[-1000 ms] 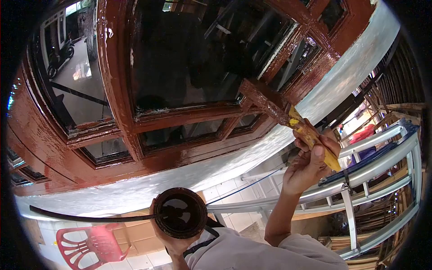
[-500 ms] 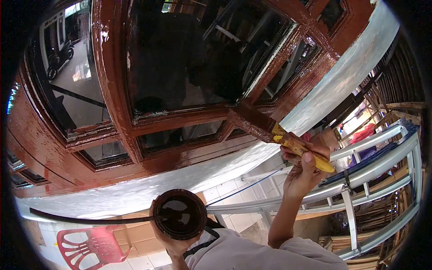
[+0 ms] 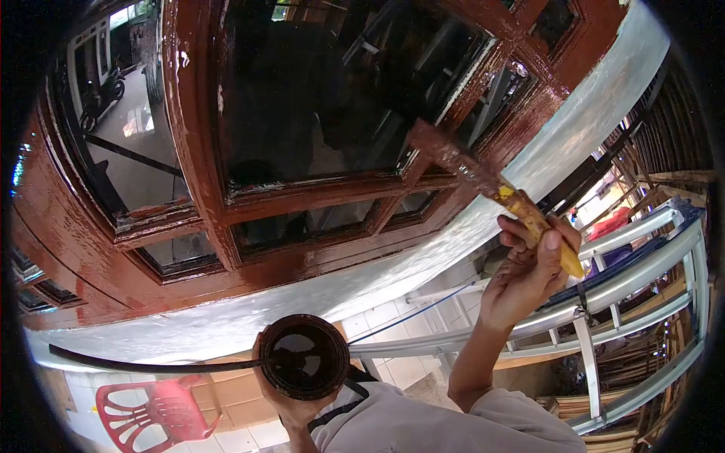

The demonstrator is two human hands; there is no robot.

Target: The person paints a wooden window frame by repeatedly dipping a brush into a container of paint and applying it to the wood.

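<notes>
My right hand [image 3: 532, 268] is closed round the yellow handle of a paintbrush [image 3: 483, 177], whose upper part is coated in brown paint. The bristle end lies against or just in front of a narrow upright bar of the brown window frame [image 3: 302, 202]; exact contact is hard to see. Wet, shiny brown paint covers much of the frame, with pale patches along some glass edges. Low in the view, my left hand [image 3: 291, 408] grips a round can [image 3: 303, 357] holding dark, glossy paint. A long dark stick [image 3: 151, 368] reaches from the can's rim out to the left.
A white wall [image 3: 362, 283] runs below the frame. An aluminium ladder [image 3: 627, 294] stands on the right, near my right arm. Behind my left hand are a red plastic chair [image 3: 162, 411] and flattened cardboard [image 3: 234, 400] on the tiled floor. Bamboo poles lie farther right.
My right hand and the paintbrush have moved up and to the right, from the lower crossbar to the narrow upright bar. The can in my left hand has stayed nearly still.
</notes>
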